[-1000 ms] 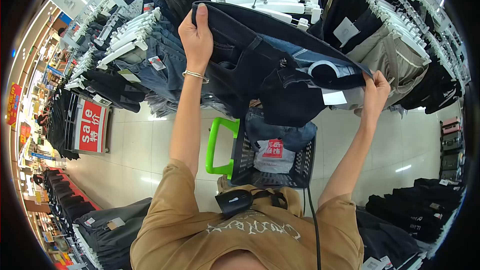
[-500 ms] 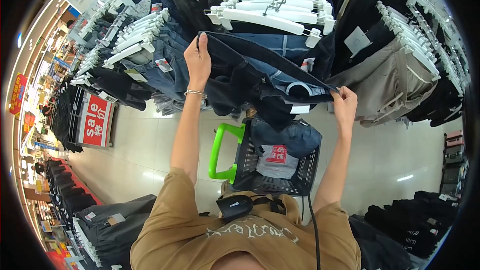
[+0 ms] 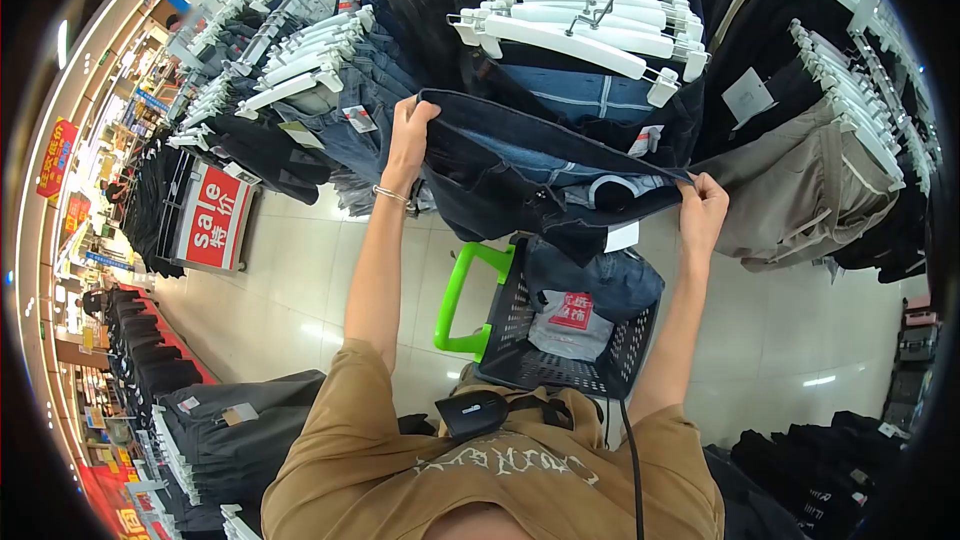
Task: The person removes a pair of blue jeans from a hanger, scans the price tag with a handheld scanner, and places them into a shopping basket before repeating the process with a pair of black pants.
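A pair of dark jeans (image 3: pixel 475 180) hangs stretched by its waistband between my two hands, its waist opening towards me. My left hand (image 3: pixel 405 145), with a bangle at the wrist, is closed on one end of the waistband. The other end is pinched by my right hand (image 3: pixel 704 210). A white tag (image 3: pixel 621 236) dangles from the jeans near my right hand. Just beyond them, white clip hangers (image 3: pixel 570 45) bunch on a rack with blue jeans (image 3: pixel 560 90) below.
Beneath the jeans is a black shopping basket (image 3: pixel 500 365) with a green handle (image 3: pixel 448 300), holding folded denim (image 3: pixel 610 280) and a plastic bag (image 3: pixel 568 337). Grey trousers (image 3: pixel 800 190) hang at the right. A red sale sign (image 3: pixel 210 218) stands at the left.
The view has shifted, so the racks and basket appear further right and lower. Both hands still hold the jeans, whose waistband now sags slightly more.
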Action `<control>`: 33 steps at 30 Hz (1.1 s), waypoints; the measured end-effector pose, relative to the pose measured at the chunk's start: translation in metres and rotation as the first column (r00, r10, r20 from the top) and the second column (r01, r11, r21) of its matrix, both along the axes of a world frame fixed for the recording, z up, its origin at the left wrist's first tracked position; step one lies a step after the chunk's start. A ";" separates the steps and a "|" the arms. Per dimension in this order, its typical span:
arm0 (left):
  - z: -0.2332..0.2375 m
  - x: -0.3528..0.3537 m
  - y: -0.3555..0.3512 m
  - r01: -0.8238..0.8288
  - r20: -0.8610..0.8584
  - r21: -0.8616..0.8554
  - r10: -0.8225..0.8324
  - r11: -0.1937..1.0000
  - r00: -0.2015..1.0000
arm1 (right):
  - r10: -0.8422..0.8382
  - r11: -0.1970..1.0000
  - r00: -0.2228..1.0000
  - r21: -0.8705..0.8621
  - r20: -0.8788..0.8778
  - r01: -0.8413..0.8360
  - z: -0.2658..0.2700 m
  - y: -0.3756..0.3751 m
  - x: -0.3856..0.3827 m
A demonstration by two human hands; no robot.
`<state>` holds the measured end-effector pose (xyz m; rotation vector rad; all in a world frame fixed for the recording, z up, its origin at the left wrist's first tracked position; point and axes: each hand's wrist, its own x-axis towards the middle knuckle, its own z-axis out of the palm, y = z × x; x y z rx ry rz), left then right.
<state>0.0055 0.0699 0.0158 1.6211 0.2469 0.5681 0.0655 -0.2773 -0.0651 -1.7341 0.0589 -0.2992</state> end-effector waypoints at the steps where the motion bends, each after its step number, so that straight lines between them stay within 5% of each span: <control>1: -0.009 0.001 0.006 -0.079 0.038 0.028 0.078 0.997 0.996 | -0.015 0.999 1.000 0.043 0.024 0.014 0.000 0.000 0.001; 3: -0.016 -0.002 0.016 -0.164 0.079 0.054 0.160 0.985 0.984 | -0.023 0.999 0.999 0.043 0.035 0.022 0.003 0.002 0.001; 5: -0.014 -0.009 0.022 0.084 -0.141 0.004 -0.083 0.996 0.987 | -0.055 0.990 0.996 0.133 0.072 0.045 0.006 0.004 0.002; 7: -0.007 -0.013 0.012 0.049 -0.136 0.061 -0.040 0.997 0.990 | -0.048 0.986 0.994 0.162 0.099 0.031 0.014 0.007 -0.001; 9: -0.002 -0.017 -0.007 -0.191 -0.240 0.036 0.194 0.981 0.951 | -0.045 0.982 0.991 0.190 0.126 0.021 0.023 0.010 -0.005; 11: -0.006 -0.018 -0.003 -0.167 -0.264 0.087 0.185 0.982 0.947 | -0.030 0.978 0.982 0.207 0.186 -0.010 0.031 0.013 -0.007; 14: -0.028 -0.018 0.019 0.110 -0.328 0.111 -0.068 0.988 0.942 | -0.032 0.984 0.963 0.176 0.267 -0.016 0.031 0.007 0.003; 17: -0.045 -0.024 0.013 0.022 -0.365 0.132 0.028 0.991 0.931 | -0.065 0.981 0.970 0.193 0.236 0.018 0.050 0.003 0.002; 21: -0.043 -0.024 0.026 0.281 -0.595 0.134 -0.149 0.950 0.789 | -0.061 0.973 0.945 0.231 0.321 -0.016 0.062 0.003 -0.003; 28: -0.033 -0.035 0.029 0.396 -0.717 0.370 -0.013 0.840 0.697 | -0.047 0.969 0.950 0.246 0.309 -0.032 0.071 0.008 -0.007; 30: -0.027 -0.037 0.030 0.339 -0.665 -0.018 -0.264 0.941 0.699 | -0.065 0.977 0.955 0.214 0.290 0.002 0.071 0.010 -0.007; 33: -0.008 -0.045 0.020 0.239 -0.527 -0.243 -0.335 0.940 0.781 | -0.063 0.987 0.949 0.159 0.310 0.014 0.061 0.004 0.001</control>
